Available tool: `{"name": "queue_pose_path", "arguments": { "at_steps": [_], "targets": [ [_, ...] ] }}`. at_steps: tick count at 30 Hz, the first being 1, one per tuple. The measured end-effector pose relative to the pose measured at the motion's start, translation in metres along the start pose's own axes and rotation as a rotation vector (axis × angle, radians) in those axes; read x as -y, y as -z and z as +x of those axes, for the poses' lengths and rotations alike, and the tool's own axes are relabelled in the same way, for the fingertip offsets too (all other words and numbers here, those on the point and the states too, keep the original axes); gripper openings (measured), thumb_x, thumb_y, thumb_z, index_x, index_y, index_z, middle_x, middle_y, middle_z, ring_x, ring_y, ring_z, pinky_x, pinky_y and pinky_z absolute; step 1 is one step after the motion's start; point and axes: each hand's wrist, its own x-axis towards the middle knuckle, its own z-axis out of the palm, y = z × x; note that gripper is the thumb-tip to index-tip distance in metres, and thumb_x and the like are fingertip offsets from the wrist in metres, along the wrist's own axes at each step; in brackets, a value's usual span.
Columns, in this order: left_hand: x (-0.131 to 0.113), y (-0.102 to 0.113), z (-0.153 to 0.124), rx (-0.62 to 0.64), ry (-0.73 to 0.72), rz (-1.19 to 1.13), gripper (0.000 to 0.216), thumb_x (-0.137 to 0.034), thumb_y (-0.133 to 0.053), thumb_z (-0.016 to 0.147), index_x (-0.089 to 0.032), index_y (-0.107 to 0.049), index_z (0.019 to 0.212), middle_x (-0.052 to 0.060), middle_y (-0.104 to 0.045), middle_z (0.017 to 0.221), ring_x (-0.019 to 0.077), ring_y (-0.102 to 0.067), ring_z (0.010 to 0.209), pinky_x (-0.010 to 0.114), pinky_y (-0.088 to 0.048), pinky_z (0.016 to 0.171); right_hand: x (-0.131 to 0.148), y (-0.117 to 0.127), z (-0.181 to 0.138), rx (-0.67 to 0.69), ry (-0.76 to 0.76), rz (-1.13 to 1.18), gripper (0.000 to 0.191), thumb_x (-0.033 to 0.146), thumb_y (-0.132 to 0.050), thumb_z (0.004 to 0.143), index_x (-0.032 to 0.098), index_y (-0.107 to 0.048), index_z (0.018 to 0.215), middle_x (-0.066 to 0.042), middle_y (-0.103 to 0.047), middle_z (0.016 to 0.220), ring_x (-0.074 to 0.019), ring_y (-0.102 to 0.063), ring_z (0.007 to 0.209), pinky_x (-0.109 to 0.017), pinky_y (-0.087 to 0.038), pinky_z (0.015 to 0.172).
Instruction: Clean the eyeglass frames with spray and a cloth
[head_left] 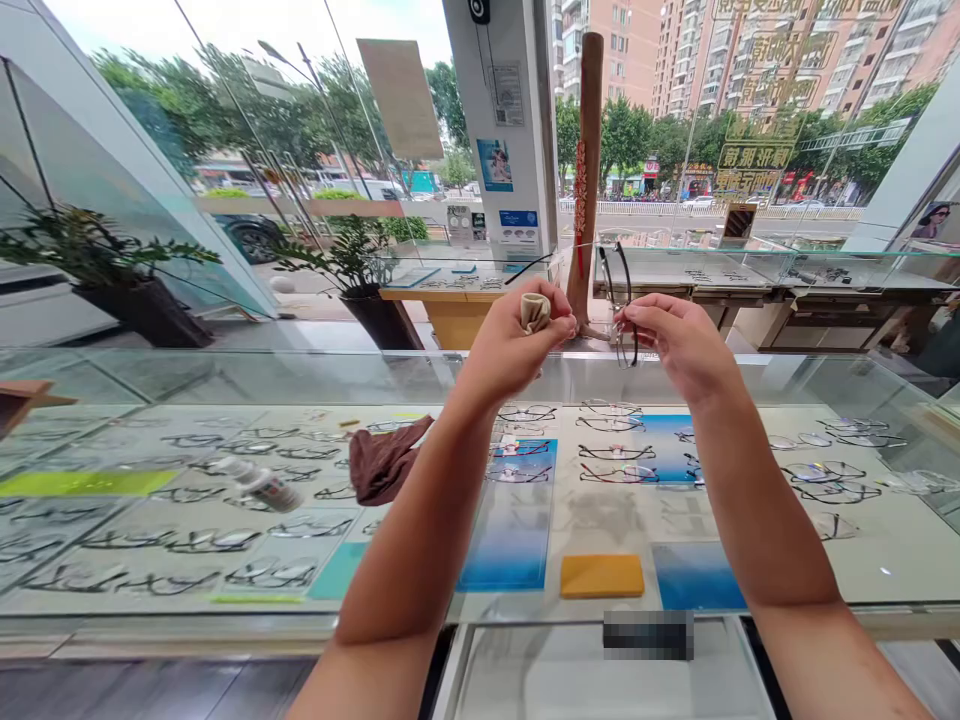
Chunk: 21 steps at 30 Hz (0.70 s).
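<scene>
The grip of the left hand point(517, 345) is closed tight round a small wad of beige cloth point(535, 312), thumb and fingers pinching it so that only a folded tip pokes out. The grip of the right hand point(675, 340) is closed on a pair of spectacles point(621, 300), held by the fingertips just right of centre frame, above the far edge of the glass bench point(225, 380).

The spectacles are hard to read: thin dark rims, turned nearly edge-on, their lenses lost against the bright window. The right fingers cover part of the frame.

Both forearms reach up from the bottom of the frame, hands raised and close together, not touching.

Lower left on the bench lie a brown rag point(384, 460) and a spray bottle point(259, 485); a yellow pad point(601, 576) sits lower centre.
</scene>
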Motion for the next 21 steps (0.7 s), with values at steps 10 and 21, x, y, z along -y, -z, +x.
{"name": "queue_pose_path", "arguments": {
  "at_steps": [10, 21],
  "targets": [
    [0.013, -0.006, 0.003, 0.048, -0.023, 0.053, 0.015, -0.028, -0.077, 0.079, -0.019, -0.065, 0.082, 0.0, -0.063, 0.074, 0.0109, -0.054, 0.065, 0.026, -0.046, 0.062, -0.002, -0.012, -0.003, 0.117, -0.078, 0.153, 0.019, 0.041, -0.086, 0.066, 0.026, -0.08, 0.075, -0.003, -0.082, 0.095, -0.0193, -0.07, 0.093, -0.036, -0.054, 0.095],
    [0.009, -0.007, 0.003, -0.04, 0.035, 0.09, 0.011, -0.021, -0.07, 0.067, -0.019, -0.067, 0.077, -0.001, -0.064, 0.073, 0.0112, -0.053, 0.064, 0.027, -0.044, 0.062, -0.006, -0.016, -0.004, 0.153, -0.117, 0.205, 0.021, 0.046, -0.083, 0.074, 0.028, -0.083, 0.084, -0.003, -0.084, 0.107, -0.0236, -0.073, 0.108, -0.04, -0.058, 0.098]
  ]
}}
